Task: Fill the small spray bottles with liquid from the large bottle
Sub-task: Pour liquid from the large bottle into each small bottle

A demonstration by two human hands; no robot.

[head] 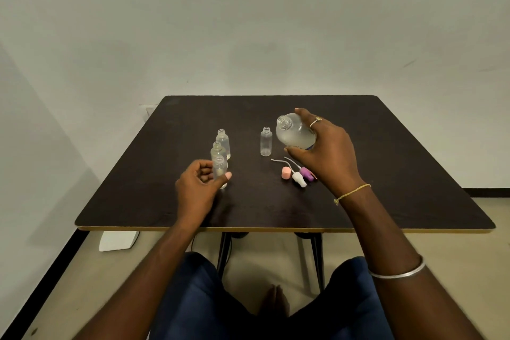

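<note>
Spillage is the hazard we weigh first. Our right hand (325,146) grips the large bottle (294,132), fingers over its top and thumb beneath. It holds the bottle clear of the table (400,174) at about one o'clock from the table's middle. The bottle is tilted, its uncapped mouth toward ten o'clock and liquid pooled in its lower body. Our left hand (193,185) curls round the nearest small bottle (220,170) at nine o'clock, pinching its sides; whether it stands or is lifted we cannot tell. The middle small bottle (218,149) and far small bottle (223,141) line up close behind it toward twelve, both open-necked. The lone small bottle (266,142) stands at nine o'clock of the large one, near but apart. The pink cap (286,173), white spray head (299,179) and purple spray head (305,172) lie at five o'clock of it, below our right wrist. We judge the wide mouth could overshoot such narrow necks if tipped quickly. Drawing the held bottle away could topple its neighbours, and a dropped wrist could scatter the spray heads.
</note>
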